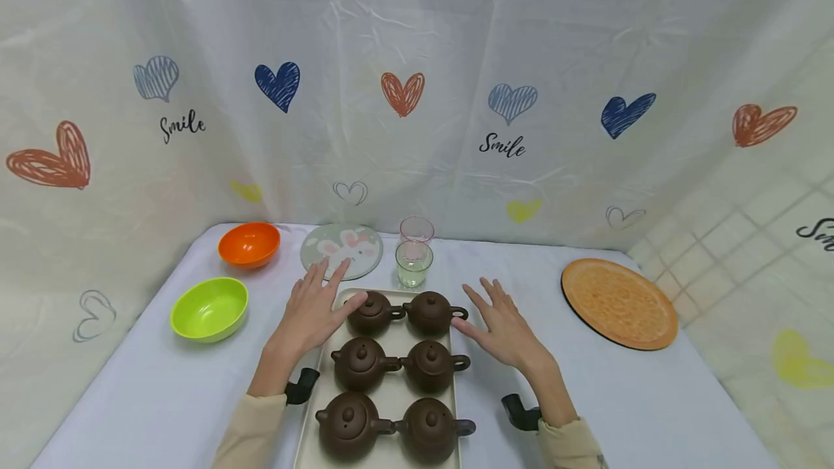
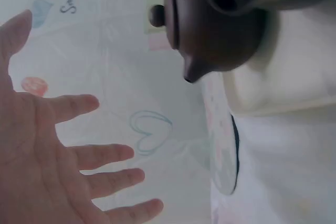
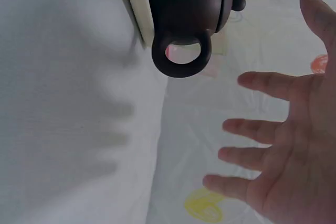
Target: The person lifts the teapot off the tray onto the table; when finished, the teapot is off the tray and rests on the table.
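Six brown clay teapots stand in two columns on a cream tray [image 1: 393, 393]. My left hand [image 1: 316, 310] is open with fingers spread, over the tray's far left corner. Its thumb is close to the far left teapot [image 1: 373, 312]; contact cannot be told. My right hand [image 1: 495, 317] is open and spread just right of the tray, thumb near the handle of the far right teapot [image 1: 430, 312]. In the left wrist view the empty left hand [image 2: 79, 150] hovers beside a teapot [image 2: 210, 30]. In the right wrist view the empty right hand [image 3: 283, 145] is beside a teapot's ring handle [image 3: 181, 56].
An orange bowl [image 1: 249, 243] and a green bowl [image 1: 210, 307] sit at the left. A rabbit-print plate [image 1: 342, 248] and two glasses [image 1: 414, 263] stand behind the tray. A round orange mat [image 1: 619, 302] lies at the right. A heart-print curtain closes the back.
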A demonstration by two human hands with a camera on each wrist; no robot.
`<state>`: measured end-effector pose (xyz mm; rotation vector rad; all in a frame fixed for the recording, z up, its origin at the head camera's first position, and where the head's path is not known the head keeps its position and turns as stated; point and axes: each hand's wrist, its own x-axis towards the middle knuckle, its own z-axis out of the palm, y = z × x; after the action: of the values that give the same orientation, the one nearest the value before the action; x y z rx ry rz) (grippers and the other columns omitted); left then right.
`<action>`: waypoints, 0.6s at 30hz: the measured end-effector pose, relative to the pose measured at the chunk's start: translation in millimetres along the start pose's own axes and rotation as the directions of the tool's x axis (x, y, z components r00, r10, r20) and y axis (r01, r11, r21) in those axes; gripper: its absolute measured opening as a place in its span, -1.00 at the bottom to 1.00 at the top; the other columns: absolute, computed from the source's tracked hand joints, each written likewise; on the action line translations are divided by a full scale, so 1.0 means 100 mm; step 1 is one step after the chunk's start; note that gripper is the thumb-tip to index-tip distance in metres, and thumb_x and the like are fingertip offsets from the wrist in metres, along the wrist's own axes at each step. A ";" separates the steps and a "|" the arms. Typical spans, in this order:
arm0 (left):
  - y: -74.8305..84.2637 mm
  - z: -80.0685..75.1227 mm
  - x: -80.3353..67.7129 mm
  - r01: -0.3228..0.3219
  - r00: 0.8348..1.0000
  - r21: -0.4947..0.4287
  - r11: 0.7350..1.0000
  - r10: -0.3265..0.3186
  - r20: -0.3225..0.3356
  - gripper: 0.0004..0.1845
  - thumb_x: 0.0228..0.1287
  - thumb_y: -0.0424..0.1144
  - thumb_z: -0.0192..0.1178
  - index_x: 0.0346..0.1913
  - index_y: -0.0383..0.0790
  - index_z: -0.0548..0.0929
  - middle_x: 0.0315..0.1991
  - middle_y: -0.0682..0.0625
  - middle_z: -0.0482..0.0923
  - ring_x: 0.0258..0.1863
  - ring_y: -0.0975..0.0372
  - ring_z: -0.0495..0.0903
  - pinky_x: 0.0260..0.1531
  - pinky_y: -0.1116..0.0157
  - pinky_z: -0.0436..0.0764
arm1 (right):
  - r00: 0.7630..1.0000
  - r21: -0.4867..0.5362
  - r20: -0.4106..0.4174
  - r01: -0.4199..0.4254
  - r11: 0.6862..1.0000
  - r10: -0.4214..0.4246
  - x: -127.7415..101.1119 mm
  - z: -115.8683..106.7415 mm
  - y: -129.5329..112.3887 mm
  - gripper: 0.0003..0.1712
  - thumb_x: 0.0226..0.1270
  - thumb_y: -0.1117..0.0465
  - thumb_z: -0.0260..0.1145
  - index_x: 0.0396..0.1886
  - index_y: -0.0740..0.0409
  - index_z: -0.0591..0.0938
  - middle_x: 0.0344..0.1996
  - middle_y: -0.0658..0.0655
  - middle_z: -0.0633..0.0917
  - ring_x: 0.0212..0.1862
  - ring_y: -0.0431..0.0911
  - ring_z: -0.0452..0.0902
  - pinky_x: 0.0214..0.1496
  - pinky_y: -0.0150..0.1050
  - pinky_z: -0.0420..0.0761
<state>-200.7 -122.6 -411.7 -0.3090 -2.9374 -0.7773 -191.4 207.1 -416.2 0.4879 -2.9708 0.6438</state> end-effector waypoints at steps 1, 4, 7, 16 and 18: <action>-0.03 0.00 0.00 0.004 1.000 -0.013 1.000 -0.004 -0.002 -0.10 0.24 0.44 -0.15 0.51 -0.01 0.07 0.50 -0.30 -0.10 0.46 -0.20 -0.09 0.35 -0.29 -0.03 | 1.000 0.020 0.000 0.004 1.000 -0.004 0.00 0.01 0.01 -0.15 0.27 -0.31 0.14 0.43 0.04 0.31 0.46 0.31 0.15 0.49 0.27 -0.11 0.38 0.34 0.10; -0.11 0.01 0.01 0.022 1.000 -0.049 0.999 -0.022 -0.002 -0.11 0.25 0.42 -0.14 0.51 -0.03 0.09 0.48 -0.30 -0.03 0.41 -0.23 0.04 0.27 -0.33 0.13 | 1.000 0.079 -0.006 0.025 0.997 -0.024 0.02 0.03 0.04 -0.16 0.26 -0.30 0.16 0.44 0.01 0.30 0.46 0.26 0.17 0.48 0.24 -0.05 0.33 0.34 0.20; -0.20 0.01 0.02 0.053 0.998 -0.112 0.992 -0.051 0.021 -0.14 0.27 0.39 -0.13 0.51 -0.02 0.09 0.46 -0.28 0.04 0.38 -0.21 0.12 0.25 -0.33 0.19 | 0.999 0.112 -0.018 0.047 0.993 -0.045 0.04 0.07 0.07 -0.17 0.25 -0.28 0.20 0.43 0.01 0.32 0.44 0.24 0.22 0.44 0.23 0.08 0.31 0.32 0.26; -0.37 0.08 0.08 0.096 0.994 -0.251 0.963 -0.078 0.080 -0.19 0.28 0.23 0.05 0.48 -0.11 0.16 0.40 -0.29 0.19 0.31 -0.17 0.27 0.25 -0.25 0.28 | 0.994 0.142 -0.059 0.104 0.984 -0.097 0.08 0.19 0.13 -0.34 0.29 -0.05 0.28 0.33 0.13 0.44 0.29 0.24 0.44 0.32 0.16 0.34 0.28 0.21 0.37; -0.40 0.10 0.09 0.103 0.994 -0.254 0.962 -0.089 0.067 -0.22 0.27 0.14 0.13 0.45 -0.15 0.21 0.32 -0.31 0.31 0.18 -0.12 0.43 0.14 -0.17 0.45 | 0.992 0.143 -0.072 0.112 0.983 -0.102 0.10 0.21 0.14 -0.38 0.29 0.01 0.29 0.29 0.17 0.47 0.23 0.23 0.49 0.29 0.15 0.38 0.27 0.19 0.40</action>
<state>-218.6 -150.6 -438.3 -0.2091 -2.9198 -1.1859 -205.1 207.8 -439.1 0.6203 -2.8270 0.8536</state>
